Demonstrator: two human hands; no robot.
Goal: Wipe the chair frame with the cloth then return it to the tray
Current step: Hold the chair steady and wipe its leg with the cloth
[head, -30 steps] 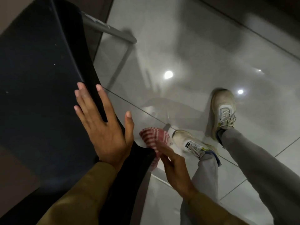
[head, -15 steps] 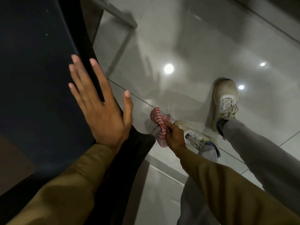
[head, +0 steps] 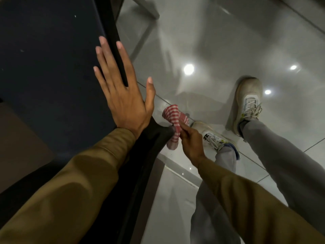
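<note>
A dark chair (head: 44, 59) fills the left of the head view, with its black frame edge (head: 114, 37) running down toward a rounded corner (head: 158, 136). My left hand (head: 123, 95) lies flat and open against the chair, fingers spread across the frame edge. My right hand (head: 190, 143) pinches a red-and-white striped cloth (head: 173, 123) and holds it against the frame's rounded corner. No tray is in view.
Glossy grey floor tiles (head: 211, 41) reflect ceiling lights. Two pale sneakers (head: 249, 101) and grey trouser legs (head: 281, 164) stand to the right of the chair. A metal chair leg (head: 147, 6) crosses the top.
My right hand closed on the cloth and pushed it up against the frame corner. My left hand stayed flat on the chair; the camera shifted slightly.
</note>
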